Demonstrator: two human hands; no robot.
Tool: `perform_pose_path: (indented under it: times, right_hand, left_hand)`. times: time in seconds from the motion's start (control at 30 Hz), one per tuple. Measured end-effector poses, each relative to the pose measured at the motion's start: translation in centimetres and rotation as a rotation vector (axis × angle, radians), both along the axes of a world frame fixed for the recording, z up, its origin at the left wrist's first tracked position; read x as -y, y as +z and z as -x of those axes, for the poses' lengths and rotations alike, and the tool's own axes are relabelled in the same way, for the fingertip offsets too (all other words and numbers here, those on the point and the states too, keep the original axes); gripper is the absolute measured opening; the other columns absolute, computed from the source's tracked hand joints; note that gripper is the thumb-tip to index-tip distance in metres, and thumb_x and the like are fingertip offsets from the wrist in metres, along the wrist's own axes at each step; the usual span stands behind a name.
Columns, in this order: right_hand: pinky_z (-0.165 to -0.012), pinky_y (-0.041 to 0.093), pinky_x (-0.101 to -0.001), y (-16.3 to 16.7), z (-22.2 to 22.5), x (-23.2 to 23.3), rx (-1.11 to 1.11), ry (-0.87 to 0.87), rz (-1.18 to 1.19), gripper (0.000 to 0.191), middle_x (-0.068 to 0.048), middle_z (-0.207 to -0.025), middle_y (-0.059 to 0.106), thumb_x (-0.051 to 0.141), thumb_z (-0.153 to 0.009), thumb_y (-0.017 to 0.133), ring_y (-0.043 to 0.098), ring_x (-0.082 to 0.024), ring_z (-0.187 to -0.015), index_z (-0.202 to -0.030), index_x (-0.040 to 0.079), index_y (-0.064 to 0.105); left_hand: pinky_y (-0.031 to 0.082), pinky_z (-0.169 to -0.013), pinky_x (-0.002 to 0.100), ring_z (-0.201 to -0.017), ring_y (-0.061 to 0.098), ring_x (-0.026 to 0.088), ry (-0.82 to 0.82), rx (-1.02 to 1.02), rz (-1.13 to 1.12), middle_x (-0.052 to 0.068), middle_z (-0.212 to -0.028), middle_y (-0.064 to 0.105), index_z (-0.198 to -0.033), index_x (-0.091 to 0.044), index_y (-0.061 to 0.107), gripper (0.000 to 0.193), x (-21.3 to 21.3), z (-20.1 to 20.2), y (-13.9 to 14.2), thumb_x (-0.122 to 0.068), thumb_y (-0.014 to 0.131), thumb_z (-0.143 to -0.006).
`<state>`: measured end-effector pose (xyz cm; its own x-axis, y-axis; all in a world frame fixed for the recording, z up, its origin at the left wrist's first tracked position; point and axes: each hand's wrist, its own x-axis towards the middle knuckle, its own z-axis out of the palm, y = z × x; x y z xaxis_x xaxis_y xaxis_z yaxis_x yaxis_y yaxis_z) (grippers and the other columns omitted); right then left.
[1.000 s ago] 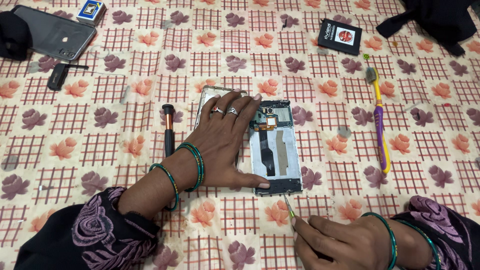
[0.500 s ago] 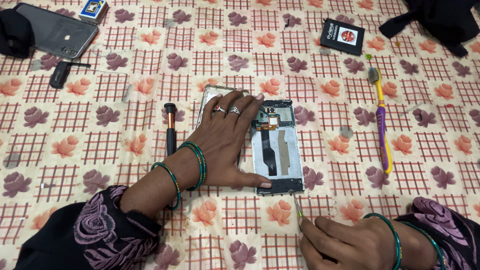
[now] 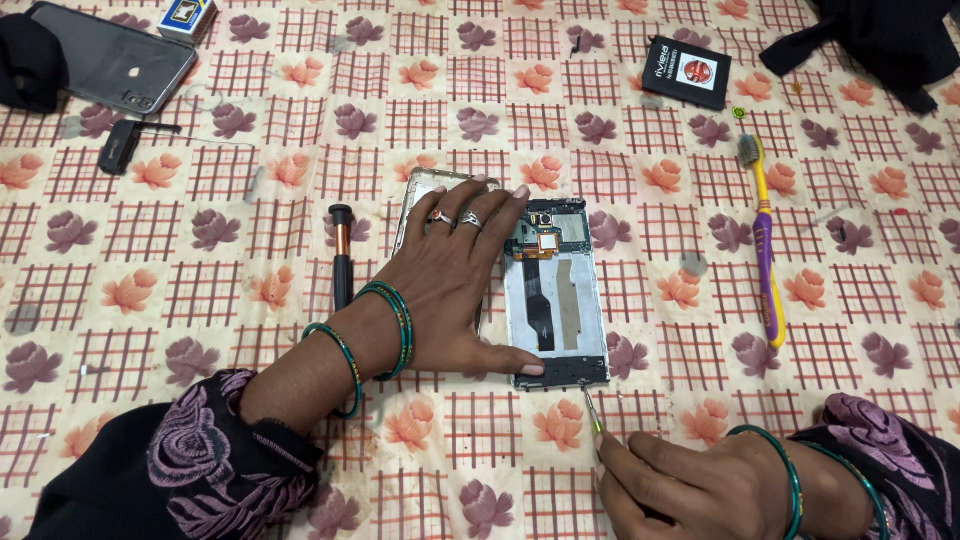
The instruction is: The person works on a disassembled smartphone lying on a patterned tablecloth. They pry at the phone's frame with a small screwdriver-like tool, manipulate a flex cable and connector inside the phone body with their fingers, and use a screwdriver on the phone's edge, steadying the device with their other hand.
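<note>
An opened phone body [image 3: 556, 295] with bare circuit parts lies on the flowered cloth [image 3: 240, 270]. My left hand [image 3: 452, 280] rests flat across its left side, thumb along the bottom edge, partly covering a pale back cover [image 3: 420, 190] beneath. My right hand [image 3: 690, 485] at the bottom edge grips a thin tweezers-like tool [image 3: 593, 412]; its tip touches the phone's bottom edge. Green bangles ring both wrists.
A black screwdriver [image 3: 342, 255] lies left of my left wrist. A yellow and purple toothbrush [image 3: 765, 245] lies to the right. At the far left sit a grey phone [image 3: 115, 60], a small black tool [image 3: 120, 145] and a small box [image 3: 188, 15]. A black battery [image 3: 686, 70] lies at the top.
My right hand has shifted slightly to the right and the tool tip now meets the phone's bottom edge. My left hand has stayed pressed on the phone.
</note>
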<state>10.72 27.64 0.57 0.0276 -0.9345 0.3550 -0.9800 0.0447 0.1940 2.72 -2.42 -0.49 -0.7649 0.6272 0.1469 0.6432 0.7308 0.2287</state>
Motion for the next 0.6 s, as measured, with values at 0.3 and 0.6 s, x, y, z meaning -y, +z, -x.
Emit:
perform_pose_path:
  times: [0.3,0.6]
  right_hand:
    - [-0.047,0.055,-0.0228,1.1,-0.5,0.3,0.111,-0.023,-0.129,0.021,-0.017,-0.115,0.071,0.017,-0.098,0.060,0.075,-0.022,-0.097,-0.114,0.004,0.063]
    - [-0.072,0.065,-0.0250,0.2,-0.2,-0.6,-0.086,0.098,-0.178,0.023,-0.015,-0.106,0.071,0.017,-0.098,0.059,0.077,-0.024,-0.093,-0.113,0.000,0.062]
  left_hand:
    - [0.013,-0.115,0.064,-0.143,0.026,0.051,-0.002,-0.009,0.001,0.033,-0.149,0.038,-0.152,0.010,0.024,0.147,0.0,0.0,-0.1,-0.093,0.068,-0.057]
    - [0.014,-0.117,0.062,-0.144,0.026,0.048,0.013,-0.016,0.005,0.031,-0.150,0.038,-0.152,0.008,0.026,0.144,0.0,-0.2,0.1,-0.093,0.067,-0.059]
